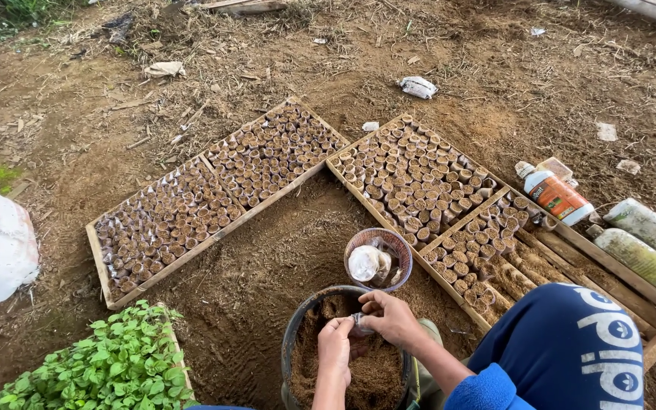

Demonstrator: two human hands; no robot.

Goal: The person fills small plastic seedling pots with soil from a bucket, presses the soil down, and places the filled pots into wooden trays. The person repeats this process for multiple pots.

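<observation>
Bare brown earth is lying all around; a small clear plastic seedling pouch [360, 324] is being pinched between left hand [335, 343] and right hand [391, 319], both clenched on it, directly above the soil-filled dark round bucket [295, 334]

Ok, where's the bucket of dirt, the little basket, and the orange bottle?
bucket of dirt [298, 326], head view, on its dark left rim.
little basket [360, 239], head view, on its woven rim at the left.
orange bottle [559, 196], head view, on the middle of its orange body.
</observation>
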